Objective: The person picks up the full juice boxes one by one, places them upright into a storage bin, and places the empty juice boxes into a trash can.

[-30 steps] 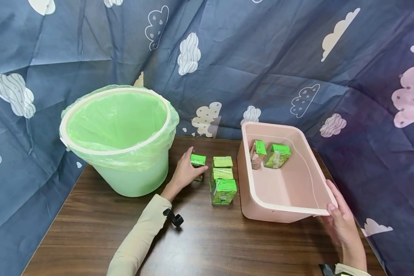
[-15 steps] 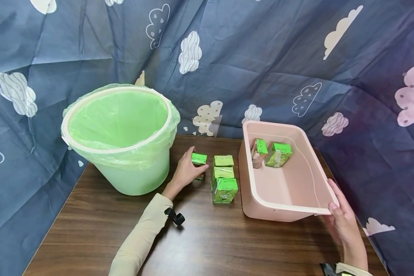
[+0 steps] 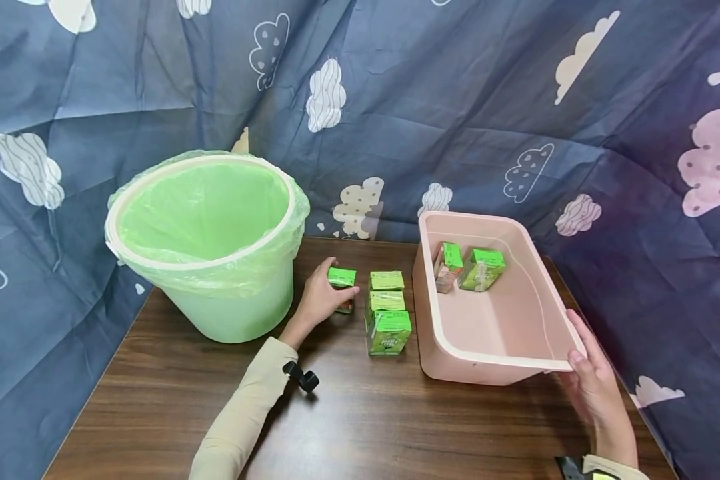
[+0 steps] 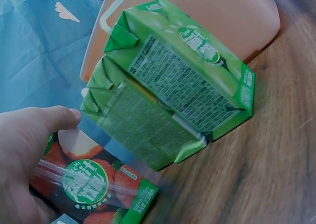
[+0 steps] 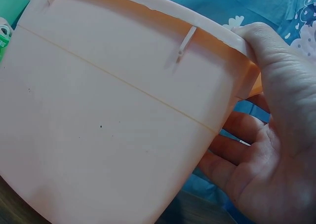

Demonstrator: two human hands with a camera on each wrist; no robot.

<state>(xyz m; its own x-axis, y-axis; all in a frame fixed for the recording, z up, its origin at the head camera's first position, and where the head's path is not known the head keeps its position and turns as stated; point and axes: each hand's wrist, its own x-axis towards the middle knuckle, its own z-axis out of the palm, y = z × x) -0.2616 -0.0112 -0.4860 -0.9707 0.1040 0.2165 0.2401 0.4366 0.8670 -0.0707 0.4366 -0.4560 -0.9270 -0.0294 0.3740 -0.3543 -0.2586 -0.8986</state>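
In the head view my left hand (image 3: 321,297) is around a small juice box (image 3: 343,277) with a green top, its thumb on the near side. Strawberries are printed on that juice box (image 4: 89,184) in the left wrist view; the far fingers are hidden. Just right of it stands a short row of green juice boxes (image 3: 390,337), lighter green at the back. My right hand (image 3: 600,387) grips the near right corner of a pink plastic bin (image 3: 498,363), thumb at the rim and fingers below. Two green juice boxes lie inside: one against the left wall, one tilted beside it (image 3: 483,270).
A light green bucket (image 3: 234,313) lined with a clear bag stands left of my left hand. Everything sits on a dark wooden table (image 3: 360,427). A blue cloth (image 3: 444,120) with cloud prints hangs close behind and to the right.
The whole scene shifts slightly in the head view. Both hands, the bin and the juice boxes keep the same places relative to each other.
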